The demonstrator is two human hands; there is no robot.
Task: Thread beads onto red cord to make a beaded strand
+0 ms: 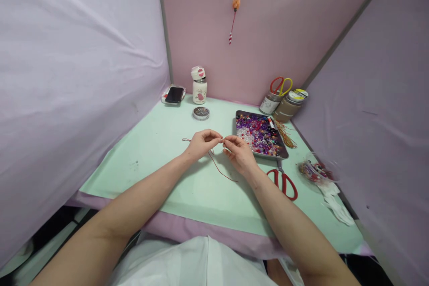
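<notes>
Over the middle of the pale green table, my left hand [203, 141] and my right hand [240, 153] meet fingertip to fingertip. My left hand is closed in a pinch on a thin red cord [219, 170]. One end of it hangs down and trails on the table toward the right; a small loop of cord shows left of my left hand. The right thumb and fingers also pinch at the same spot. Whether they hold a bead or a knot there is too small to tell. A tray of mixed beads [257, 133] lies just beyond my right hand.
Red-handled scissors [284, 183] lie beside my right forearm. At the back stand a white bottle [200, 91], a round tin [201, 113], a phone [175, 95] and jars with more scissors [280, 85]. Right are a clear bag [317, 170] and white cloth [337, 203]. A beaded string [236, 3] hangs behind.
</notes>
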